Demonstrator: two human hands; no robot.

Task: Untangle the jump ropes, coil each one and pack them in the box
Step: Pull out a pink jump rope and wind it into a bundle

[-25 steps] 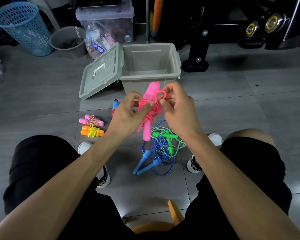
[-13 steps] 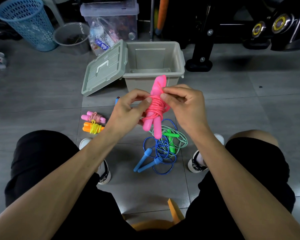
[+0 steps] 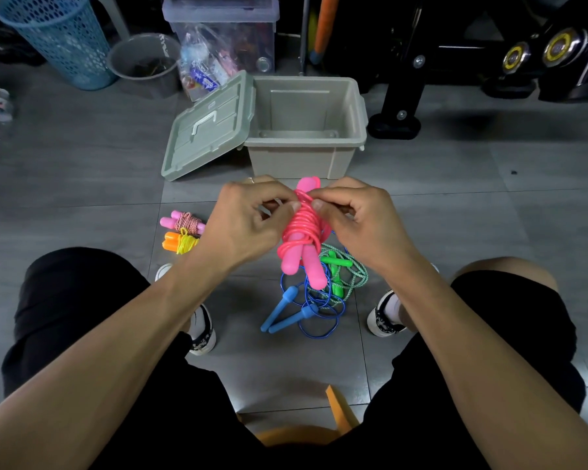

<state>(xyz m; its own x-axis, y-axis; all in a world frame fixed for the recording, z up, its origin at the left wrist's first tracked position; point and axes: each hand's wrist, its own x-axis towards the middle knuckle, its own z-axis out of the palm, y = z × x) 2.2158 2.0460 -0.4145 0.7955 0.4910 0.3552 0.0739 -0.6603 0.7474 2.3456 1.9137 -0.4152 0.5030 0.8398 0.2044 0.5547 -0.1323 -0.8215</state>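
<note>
Pink jump rope (image 3: 304,232) pinched by both hands (image 3: 248,222) (image 3: 360,218); box (image 3: 306,144) rim beyond, apart.

Home gym/storage rm: weight machine (image 3: 540,52), bins (image 3: 58,39).

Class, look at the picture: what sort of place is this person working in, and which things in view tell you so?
Probably a home gym or storage corner: black exercise equipment with round yellow-ringed fittings stands at the back, beside a clear storage bin of oddments and a blue basket on a grey tiled floor.
</note>
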